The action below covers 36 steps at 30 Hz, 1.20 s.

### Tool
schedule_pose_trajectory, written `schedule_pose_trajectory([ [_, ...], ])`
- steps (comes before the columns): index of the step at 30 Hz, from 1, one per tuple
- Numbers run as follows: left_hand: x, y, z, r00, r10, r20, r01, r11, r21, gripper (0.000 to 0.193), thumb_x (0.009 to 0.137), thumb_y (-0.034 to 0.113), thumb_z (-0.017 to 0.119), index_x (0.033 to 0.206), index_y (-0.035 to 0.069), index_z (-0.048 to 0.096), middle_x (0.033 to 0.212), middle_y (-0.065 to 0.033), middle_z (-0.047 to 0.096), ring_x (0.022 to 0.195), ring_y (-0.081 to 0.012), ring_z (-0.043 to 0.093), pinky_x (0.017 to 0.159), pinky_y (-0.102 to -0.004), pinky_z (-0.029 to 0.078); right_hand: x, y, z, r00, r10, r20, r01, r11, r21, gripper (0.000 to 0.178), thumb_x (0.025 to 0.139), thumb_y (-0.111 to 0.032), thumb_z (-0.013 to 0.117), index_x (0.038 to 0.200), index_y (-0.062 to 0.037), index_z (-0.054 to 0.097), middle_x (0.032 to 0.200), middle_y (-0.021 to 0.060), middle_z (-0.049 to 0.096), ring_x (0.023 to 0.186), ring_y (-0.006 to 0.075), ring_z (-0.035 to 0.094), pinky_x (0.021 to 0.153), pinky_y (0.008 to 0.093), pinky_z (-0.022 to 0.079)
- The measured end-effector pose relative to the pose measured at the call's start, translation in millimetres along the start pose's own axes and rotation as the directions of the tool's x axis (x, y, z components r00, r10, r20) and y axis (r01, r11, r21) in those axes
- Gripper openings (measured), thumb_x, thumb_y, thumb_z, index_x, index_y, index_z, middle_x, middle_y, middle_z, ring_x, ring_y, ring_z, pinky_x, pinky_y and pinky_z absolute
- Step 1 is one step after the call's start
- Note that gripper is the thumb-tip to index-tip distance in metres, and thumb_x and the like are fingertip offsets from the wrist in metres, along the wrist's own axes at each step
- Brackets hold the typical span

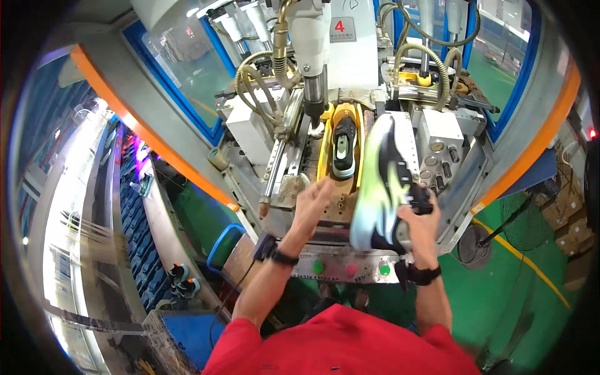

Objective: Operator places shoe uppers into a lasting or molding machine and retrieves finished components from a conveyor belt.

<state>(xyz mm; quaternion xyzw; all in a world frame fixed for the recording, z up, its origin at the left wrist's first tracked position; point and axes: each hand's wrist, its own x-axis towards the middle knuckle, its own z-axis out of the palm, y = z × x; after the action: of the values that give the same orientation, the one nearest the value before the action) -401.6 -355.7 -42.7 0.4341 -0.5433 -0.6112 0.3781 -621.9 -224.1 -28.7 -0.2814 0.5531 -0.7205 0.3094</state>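
Observation:
My right hand is wrapped round the heel end of a running shoe, dark on its upper with a thick pale yellow-green to light blue sole. The shoe is raised, toe upward, and slightly blurred by motion. My left hand hovers to its left with the fingers curled in, and nothing shows in them. Beyond that hand, a second shoe, black with a pale green and light blue part, lies in a yellow-sided mould on the press machine. A metal press cylinder hangs just left of this mould.
A front panel with green and red buttons runs along the machine's near edge. Metal rods and white blocks flank the mould. Orange-edged frame posts stand on both sides. At left runs a conveyor; shoes sit beside it.

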Motion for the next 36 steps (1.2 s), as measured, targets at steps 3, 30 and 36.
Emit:
schedule_pose_trajectory([
  [3, 118, -44, -11, 0.989, 0.094, -0.111, -0.046, 0.928, 0.370, 0.059, 0.087, 0.038, 0.071, 0.125, -0.006, 0.058, 0.112, -0.0132, 0.067, 0.103, -0.0209, 0.064, 0.085, -0.0308, 0.050, 19, -14, -23, 0.988, -0.120, -0.101, 0.104, 0.984, -0.146, 0.056, 0.068, 0.002, 0.070, 0.123, -0.0028, 0.058, 0.106, 0.0038, 0.061, 0.090, 0.0118, 0.059, 0.084, 0.0253, 0.048],
  [30, -149, 48, -156, 0.905, -0.264, -0.334, 0.102, 0.896, -0.433, 0.041, 0.083, 0.009, 0.064, 0.118, -0.011, 0.057, 0.106, -0.0146, 0.067, 0.091, -0.0193, 0.067, 0.082, -0.0298, 0.053, 248, 158, 230, 0.937, -0.125, 0.327, 0.346, 0.174, -0.922, 0.030, 0.078, -0.019, 0.061, 0.100, 0.0013, 0.059, 0.095, 0.0243, 0.068, 0.092, 0.0380, 0.068, 0.080, 0.0455, 0.055],
  [36, -226, 16, -158, 0.710, -0.141, -0.690, -0.174, 0.914, -0.366, 0.037, 0.086, 0.011, 0.064, 0.117, -0.009, 0.058, 0.106, -0.0150, 0.068, 0.091, -0.0213, 0.068, 0.083, -0.0312, 0.055, 227, 180, 235, 0.975, -0.049, 0.216, 0.222, 0.229, -0.948, 0.049, 0.075, -0.016, 0.070, 0.111, 0.0039, 0.044, 0.097, 0.0258, 0.067, 0.092, 0.0402, 0.068, 0.076, 0.0452, 0.055],
])
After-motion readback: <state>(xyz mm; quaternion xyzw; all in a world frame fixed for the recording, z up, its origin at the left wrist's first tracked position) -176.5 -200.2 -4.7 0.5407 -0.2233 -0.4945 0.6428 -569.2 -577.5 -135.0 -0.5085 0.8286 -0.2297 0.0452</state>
